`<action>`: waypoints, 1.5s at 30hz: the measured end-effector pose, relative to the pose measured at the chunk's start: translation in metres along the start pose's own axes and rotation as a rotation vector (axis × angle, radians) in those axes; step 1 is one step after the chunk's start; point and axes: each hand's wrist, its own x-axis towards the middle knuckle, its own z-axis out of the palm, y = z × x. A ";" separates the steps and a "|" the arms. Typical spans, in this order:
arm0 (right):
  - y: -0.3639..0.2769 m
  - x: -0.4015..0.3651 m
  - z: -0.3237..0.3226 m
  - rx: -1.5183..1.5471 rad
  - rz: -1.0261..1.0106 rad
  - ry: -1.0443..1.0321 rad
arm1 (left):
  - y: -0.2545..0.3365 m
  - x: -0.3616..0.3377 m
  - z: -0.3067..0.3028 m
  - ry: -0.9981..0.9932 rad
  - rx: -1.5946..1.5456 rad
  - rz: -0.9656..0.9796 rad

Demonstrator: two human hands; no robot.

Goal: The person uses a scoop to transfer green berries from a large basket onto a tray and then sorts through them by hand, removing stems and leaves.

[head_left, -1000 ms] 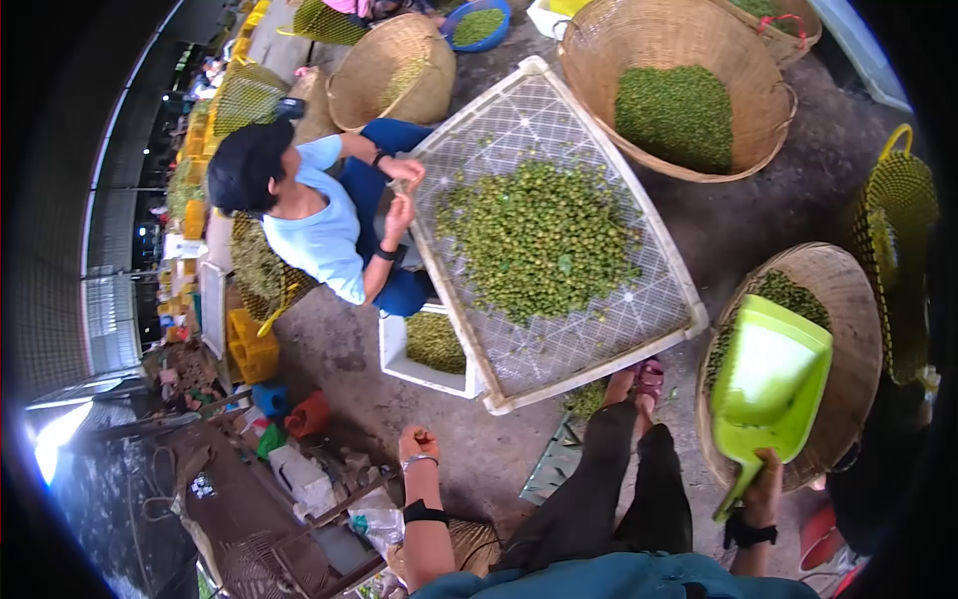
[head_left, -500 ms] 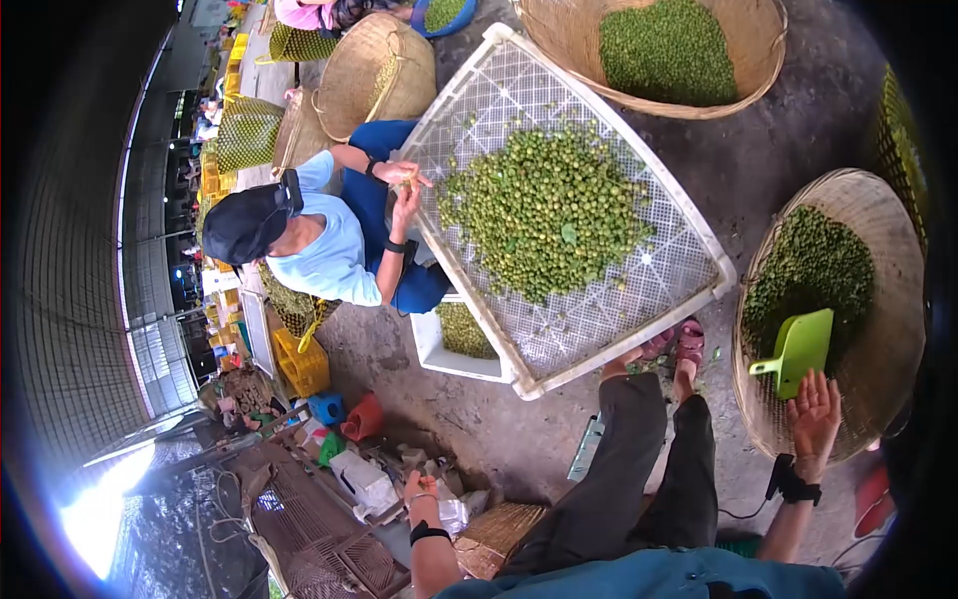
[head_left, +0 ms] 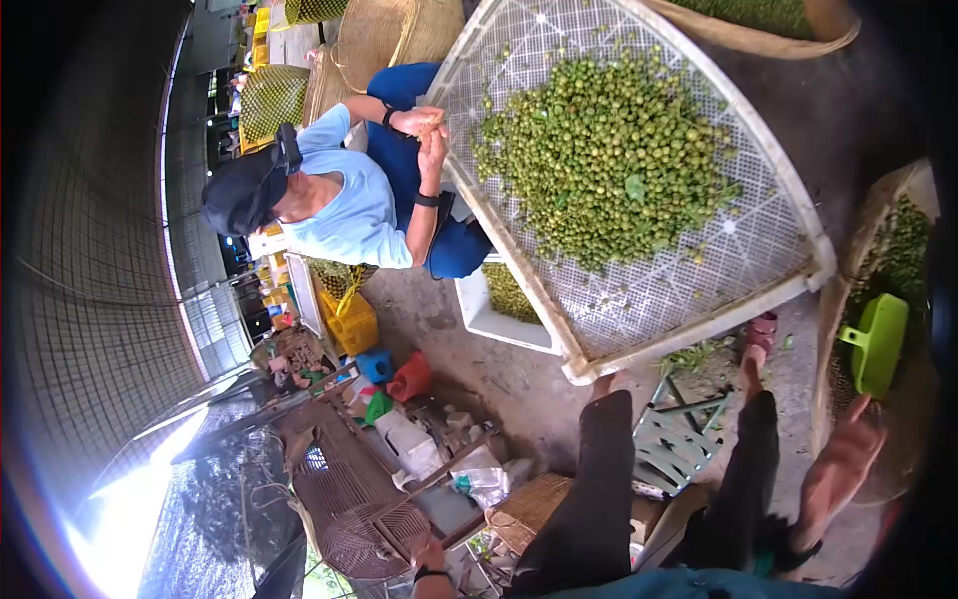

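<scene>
A wide white mesh sorting tray [head_left: 699,285] is propped at a slant over the concrete floor. Its heap of small round green fruit [head_left: 609,150] is spread there, apparently so that the smaller pieces drop through into the white rectangular tub [head_left: 479,311] set beneath its lower side. A large woven bamboo basket [head_left: 820,371] with more green fruit is kept at the right, close by the legs. A seated co-worker in a pale blue shirt [head_left: 349,210] is seen with both hands at the tray's far rim. A lime-green plastic scoop [head_left: 883,344] is laid inside the basket on the fruit, within easy reach. The right hand [head_left: 843,467] is held just below it, apart from it, fingers spread and empty, though blurred. The left hand [head_left: 431,559] is lowered beside brown wicker pieces [head_left: 349,499]; its fingers cannot be made out.
</scene>
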 end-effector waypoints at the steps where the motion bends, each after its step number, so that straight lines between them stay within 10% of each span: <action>1: 0.012 0.003 -0.020 0.093 0.029 0.021 | -0.001 -0.001 -0.013 0.032 0.030 0.008; 4: 0.048 0.010 -0.054 0.234 0.204 0.093 | -0.013 0.004 -0.036 0.113 0.118 -0.013; 10: 0.028 0.031 -0.087 0.060 -0.067 0.156 | 0.001 0.061 -0.035 0.138 0.228 0.044; 15: 0.069 0.052 -0.101 -0.088 -0.027 0.342 | 0.046 0.107 0.135 -0.273 0.079 0.119; 18: 0.076 0.064 -0.107 -0.079 -0.002 0.404 | 0.076 0.003 0.261 -0.828 -0.122 0.101; 23: 0.060 0.093 -0.118 -0.206 0.114 0.292 | 0.086 -0.162 0.362 -1.466 -0.715 -0.772; 29: 0.063 0.126 -0.116 -0.405 0.133 0.309 | 0.029 -0.202 0.416 -1.533 -0.622 -1.079; 32: 0.061 0.139 -0.118 -0.618 0.073 0.333 | -0.005 -0.220 0.432 -1.571 -0.455 -0.927; 35: 0.052 0.152 -0.119 -0.674 0.061 0.265 | -0.025 -0.247 0.434 -1.725 -0.194 -0.378; 45: 0.055 0.160 -0.148 -0.818 0.034 0.019 | -0.071 -0.262 0.454 -2.419 0.304 0.270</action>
